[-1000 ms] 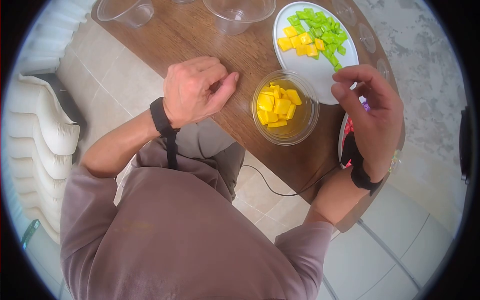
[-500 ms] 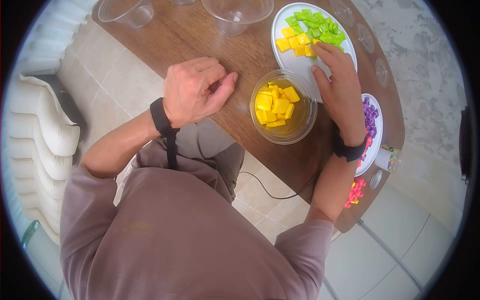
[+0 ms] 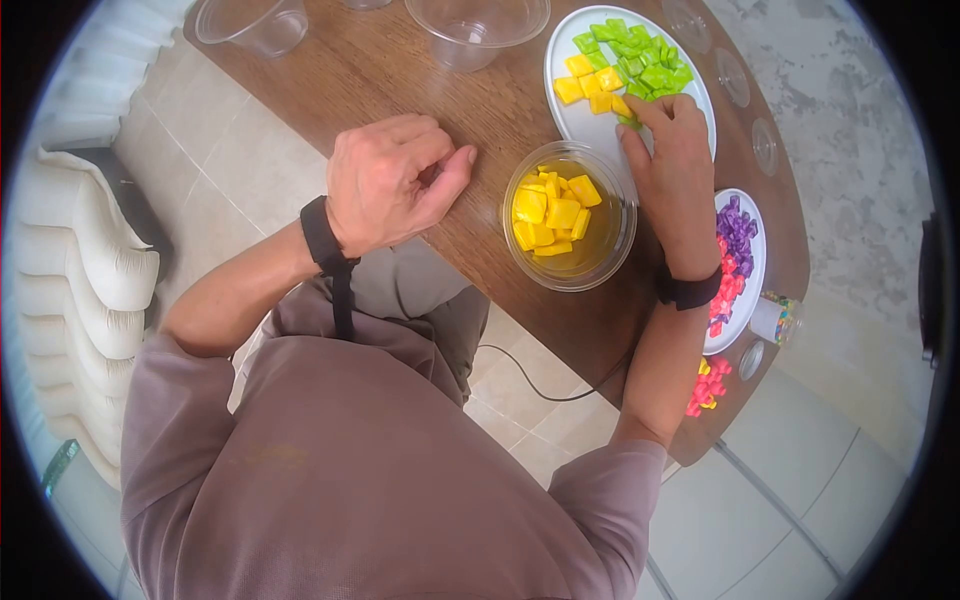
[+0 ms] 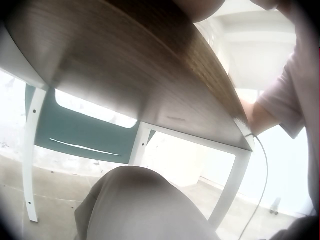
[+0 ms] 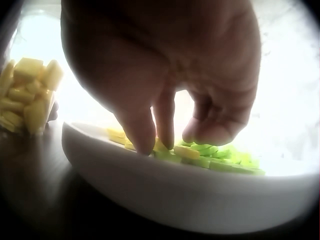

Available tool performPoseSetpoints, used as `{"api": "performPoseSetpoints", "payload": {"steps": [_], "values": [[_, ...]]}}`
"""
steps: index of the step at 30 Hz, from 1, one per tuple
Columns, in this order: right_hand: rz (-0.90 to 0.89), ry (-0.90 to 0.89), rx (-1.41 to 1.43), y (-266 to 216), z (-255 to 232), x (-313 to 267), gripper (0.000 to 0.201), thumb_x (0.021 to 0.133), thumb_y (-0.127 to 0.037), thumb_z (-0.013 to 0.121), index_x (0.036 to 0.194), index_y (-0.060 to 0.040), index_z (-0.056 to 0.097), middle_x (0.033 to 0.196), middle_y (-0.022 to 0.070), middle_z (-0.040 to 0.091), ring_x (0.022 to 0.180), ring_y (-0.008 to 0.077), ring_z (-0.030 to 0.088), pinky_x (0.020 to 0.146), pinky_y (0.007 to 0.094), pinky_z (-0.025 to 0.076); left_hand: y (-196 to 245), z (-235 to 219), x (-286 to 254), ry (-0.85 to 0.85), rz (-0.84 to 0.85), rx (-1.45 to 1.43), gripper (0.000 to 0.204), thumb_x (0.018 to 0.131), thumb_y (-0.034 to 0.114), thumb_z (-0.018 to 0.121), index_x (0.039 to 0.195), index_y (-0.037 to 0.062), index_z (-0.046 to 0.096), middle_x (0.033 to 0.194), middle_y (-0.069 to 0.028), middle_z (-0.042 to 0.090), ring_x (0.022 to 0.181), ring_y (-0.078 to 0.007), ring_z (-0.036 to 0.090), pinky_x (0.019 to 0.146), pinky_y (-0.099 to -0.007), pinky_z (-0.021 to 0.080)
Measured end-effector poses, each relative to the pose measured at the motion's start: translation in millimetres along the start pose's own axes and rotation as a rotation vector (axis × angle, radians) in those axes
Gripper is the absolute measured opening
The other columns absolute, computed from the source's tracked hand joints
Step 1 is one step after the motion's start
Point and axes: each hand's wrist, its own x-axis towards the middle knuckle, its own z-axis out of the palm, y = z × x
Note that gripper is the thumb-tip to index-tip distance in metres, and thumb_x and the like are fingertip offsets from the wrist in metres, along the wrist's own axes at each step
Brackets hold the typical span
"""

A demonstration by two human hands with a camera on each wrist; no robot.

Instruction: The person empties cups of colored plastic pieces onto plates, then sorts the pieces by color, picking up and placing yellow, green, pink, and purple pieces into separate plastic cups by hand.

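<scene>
Your right hand (image 3: 672,160) pinches a yellow candy (image 3: 622,106) on the white plate (image 3: 600,135); your left hand (image 3: 390,180) rests loosely curled, holding nothing, on the tabletop (image 3: 400,70). No writing is legible.

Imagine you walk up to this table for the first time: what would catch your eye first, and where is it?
Brightest is the white plate at the far side of the wooden table, heaped with green candies and yellow candies, where the right hand reaches down with its fingertips among the pieces. Just in front of it stands a clear bowl of yellow pieces only. The left hand rests loosely curled on the table's near edge.
</scene>
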Motion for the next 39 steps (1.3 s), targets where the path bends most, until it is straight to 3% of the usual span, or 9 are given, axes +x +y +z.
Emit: {"api": "performPoseSetpoints", "payload": {"steps": [15,18,23,27,30,32,33,35,39], "values": [[-0.035,0.101,0.122,4,-3,5,0.016,0.09,-0.013,0.072,0.101,-0.0008,0.073,0.099,0.0137,0.063,0.1,0.0341,0.061,0.087,0.0432,0.049,0,1,0,0.001,0.008,-0.005,0.025,0.083,0.005,0.076,0.065,0.0033,0.058,0.059,-0.0099,0.048,0.051,-0.0271,0.05,0.048,-0.0373,0.038],[-0.007,0.105,0.278,-2,-24,4,0.015,0.091,-0.011,0.072,0.102,-0.0002,0.073,0.095,0.0115,0.067,0.092,0.0296,0.064,0.08,0.0381,0.05,0,0,-1,-0.002,0.005,-0.002,0.025,0.083,0.005,0.076,0.065,0.0033,0.058,0.059,-0.0098,0.048,0.051,-0.0269,0.05,0.048,-0.0371,0.038],[0.093,0.007,0.712,-24,-74,-11,0.016,0.09,-0.003,0.072,0.106,-0.0017,0.074,0.088,0.0045,0.069,0.079,0.0114,0.062,0.069,0.0251,0.044,-1,1,0,-0.001,0.012,-0.005,0.025,0.083,0.004,0.076,0.065,0.0032,0.058,0.059,-0.0099,0.048,0.051,-0.0266,0.05,0.048,-0.037,0.038],[0.0,-0.09,0.75,-37,-88,-17,0.017,0.09,-0.001,0.072,0.107,-0.002,0.074,0.087,0.0031,0.068,0.078,0.0093,0.061,0.069,0.0245,0.044,0,0,0,0.0,0.007,-0.01,0.025,0.084,0.004,0.076,0.066,0.0031,0.058,0.06,-0.01,0.048,0.051,-0.0265,0.05,0.048,-0.0367,0.038],[0.097,-0.116,0.635,-25,-82,-10,0.016,0.091,-0.004,0.072,0.106,-0.0022,0.074,0.088,0.0049,0.07,0.079,0.0112,0.063,0.069,0.0252,0.045,0,1,0,0.0,-0.006,0.008,0.027,0.084,0.008,0.076,0.065,0.0045,0.057,0.06,-0.0086,0.051,0.052,-0.0272,0.053,0.047,-0.038,0.04],[0.186,0.039,0.409,-3,-62,-5,0.019,0.09,-0.009,0.073,0.107,-0.0028,0.075,0.088,0.0089,0.07,0.079,0.018,0.064,0.07,0.0305,0.048,-2,2,-1,0.009,-0.011,0.026,0.03,0.084,0.012,0.076,0.063,0.006,0.055,0.06,-0.007,0.053,0.054,-0.0278,0.055,0.046,-0.0393,0.041],[0.185,0.039,0.41,7,-53,-5,0.019,0.09,-0.009,0.073,0.107,-0.0028,0.075,0.088,0.0089,0.07,0.079,0.018,0.064,0.07,0.0305,0.048,-2,2,-1,0.01,-0.011,0.026,0.03,0.084,0.013,0.076,0.063,0.0059,0.055,0.06,-0.007,0.053,0.053,-0.0278,0.055,0.046,-0.0393,0.041],[0.098,0.038,0.202,22,-39,-6,0.024,0.089,-0.014,0.073,0.111,-0.0037,0.074,0.092,0.0127,0.067,0.083,0.0273,0.063,0.076,0.0381,0.05,-2,2,-1,0.012,-0.01,0.026,0.03,0.084,0.013,0.076,0.063,0.0059,0.055,0.059,-0.0071,0.052,0.053,-0.0277,0.055,0.046,-0.0394,0.041],[0.081,0.066,0.103,23,-19,-4,0.027,0.089,-0.016,0.072,0.114,-0.0048,0.074,0.097,0.0146,0.063,0.091,0.0334,0.062,0.083,0.0433,0.05,-1,0,0,-0.004,-0.015,0.021,0.027,0.084,0.009,0.076,0.065,0.0042,0.057,0.06,-0.0088,0.051,0.052,-0.0274,0.053,0.047,-0.038,0.04]]}}
